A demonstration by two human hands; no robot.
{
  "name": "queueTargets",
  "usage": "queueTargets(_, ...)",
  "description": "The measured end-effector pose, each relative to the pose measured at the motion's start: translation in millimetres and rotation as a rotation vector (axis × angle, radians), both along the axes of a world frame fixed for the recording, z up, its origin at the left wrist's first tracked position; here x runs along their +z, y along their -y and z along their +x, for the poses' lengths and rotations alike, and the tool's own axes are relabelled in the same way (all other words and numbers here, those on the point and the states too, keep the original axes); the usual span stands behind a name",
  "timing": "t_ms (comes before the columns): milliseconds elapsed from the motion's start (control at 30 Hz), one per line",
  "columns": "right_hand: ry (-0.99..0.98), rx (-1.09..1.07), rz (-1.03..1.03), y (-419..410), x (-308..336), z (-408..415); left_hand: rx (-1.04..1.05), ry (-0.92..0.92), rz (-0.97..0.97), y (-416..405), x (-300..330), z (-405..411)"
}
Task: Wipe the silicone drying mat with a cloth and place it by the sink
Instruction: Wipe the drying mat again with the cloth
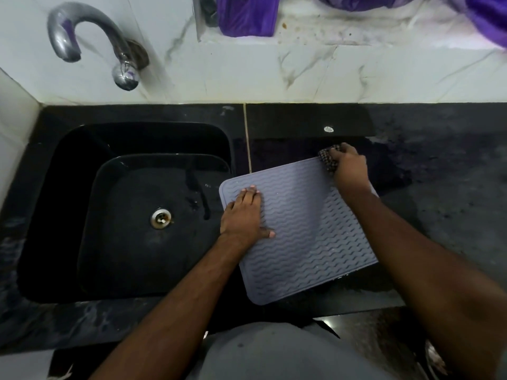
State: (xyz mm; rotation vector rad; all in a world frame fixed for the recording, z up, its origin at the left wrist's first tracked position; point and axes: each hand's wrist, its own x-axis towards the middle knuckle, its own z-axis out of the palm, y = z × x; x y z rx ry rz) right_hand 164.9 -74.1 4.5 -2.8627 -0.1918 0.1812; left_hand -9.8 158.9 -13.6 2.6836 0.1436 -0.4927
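A grey silicone drying mat [304,231] with wavy ridges lies flat on the black counter, just right of the sink; its left edge reaches the sink's rim. My left hand [244,215] presses flat on the mat's left part, fingers straight. My right hand [349,167] grips a dark checked cloth [327,159], bunched up, at the mat's far right corner. Most of the cloth is hidden under my fingers.
The black sink [131,215] with a metal drain [161,218] fills the left side. A curved chrome tap [82,42] juts from the white marble wall. Purple fabric [247,15] lies on the ledge behind. The black counter [444,193] extends to the right.
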Motion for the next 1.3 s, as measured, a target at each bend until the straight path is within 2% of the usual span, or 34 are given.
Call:
queueTargets(133,0.015,0.328,0.135,-65,12,-47,0.034,0.119,0.014,-9,7,-14)
queueTargets(233,-0.007,0.503,-0.058,-71,-6,-75,-0.078,0.046,0.058,-6,3,-30)
queueTargets(300,0.002,0.553,-0.089,-54,-14,-72,-0.061,0.008,0.051,-7,-1,-36)
queueTargets(400,0.069,0.434,-0.056,-29,-14,-49,-0.053,0.009,0.050,-8,-4,-35)
queueTargets(467,0.064,0.203,-0.059,-24,-11,-30,-0.051,0.008,0.056,-7,-4,-34)
queueTargets(533,-0.064,-0.021,0.102,-26,-10,-18,-0.053,0.007,0.057,-6,-4,-34)
queueTargets(567,-0.066,-0.034,0.136,-35,-6,-19,-0.058,0.003,0.052,-6,-4,-34)
queueTargets(633,-0.050,0.052,0.158,-69,3,-41,-0.061,0.008,0.044,-5,-6,-34)
queueTargets(733,0.070,0.414,0.110,-131,0,-92,-0.043,0.021,0.054,-4,-3,-33)
queueTargets(833,0.053,0.560,0.114,-135,-15,-108,-0.013,0.000,0.059,-2,0,-35)
queueTargets(933,0.074,0.514,0.073,-90,-22,-81,0.012,-0.028,0.021,-3,-1,-39)
queueTargets(1033,-0.038,0.210,0.106,-51,-18,-50,0.003,-0.013,0.024,-3,-2,-41)
queueTargets(1133,-0.013,0.081,0.041,-66,-2,-55,0.041,0.079,0.051,-4,-1,-49)
queueTargets(1167,-0.018,0.092,0.094,-82,2,-70,0.077,0.119,0.054,-4,-3,-55)
queueTargets(1233,0.075,0.292,0.130,-116,3,-105,0.145,0.171,0.066,-1,-6,-67)
queueTargets(1300,0.038,0.458,0.185,-143,-4,-140,0.185,0.209,0.126,4,-11,-75)
